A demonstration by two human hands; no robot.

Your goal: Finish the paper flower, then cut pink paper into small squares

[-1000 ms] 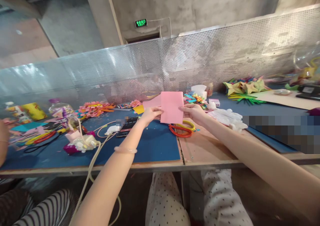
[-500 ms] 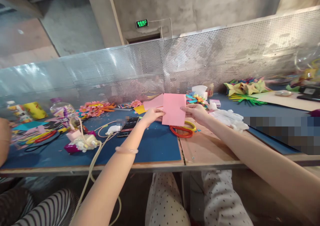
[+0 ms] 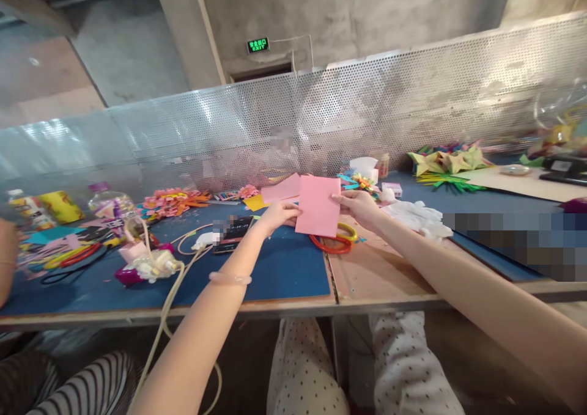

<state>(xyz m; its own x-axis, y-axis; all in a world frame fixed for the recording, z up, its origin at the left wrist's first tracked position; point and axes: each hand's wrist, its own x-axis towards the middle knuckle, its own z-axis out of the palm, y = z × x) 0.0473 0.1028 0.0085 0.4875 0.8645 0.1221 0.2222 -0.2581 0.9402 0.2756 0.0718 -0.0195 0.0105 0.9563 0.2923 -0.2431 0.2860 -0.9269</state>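
The pink sheet [image 3: 318, 207], a rectangle of plain paper, is held over the middle of the bench [image 3: 288, 274], in front of the seam between the blue top and the bare wood section. It stands close to upright, its face toward the wearer; contact of its lower edge with the bench cannot be determined. The left hand [image 3: 278, 216] pinches the left edge of the sheet, thumb and fingers drawn together with no gap except for the paper. The right hand [image 3: 362, 207] pinches the right edge in the same way, its thumb lying on the near face. Another pink sheet [image 3: 280, 189] shows behind the left hand, toward the far edge of the bench, with a yellow sheet [image 3: 254, 202] at its left. 1 red loop [image 3: 337, 244] and 1 yellow loop [image 3: 348, 231] (possibly handles; the sheet hides the rest) lie at the seam, just below the held paper. A phone [image 3: 236, 235] lies left of the left hand, beside a white plug [image 3: 204, 241]. Crumpled white material [image 3: 413, 216] lies right of the right hand, with a small box [image 3: 392, 189] beyond it. Near the far edge, pink and orange paper pieces [image 3: 172, 202] form a heap on the left, and folded yellow-green paper shapes [image 3: 452, 159] occupy the right. A bottle with a purple cap [image 3: 107, 201] stands toward the far left corner. A perforated metal screen [image 3: 348, 103] rises behind the far edge.
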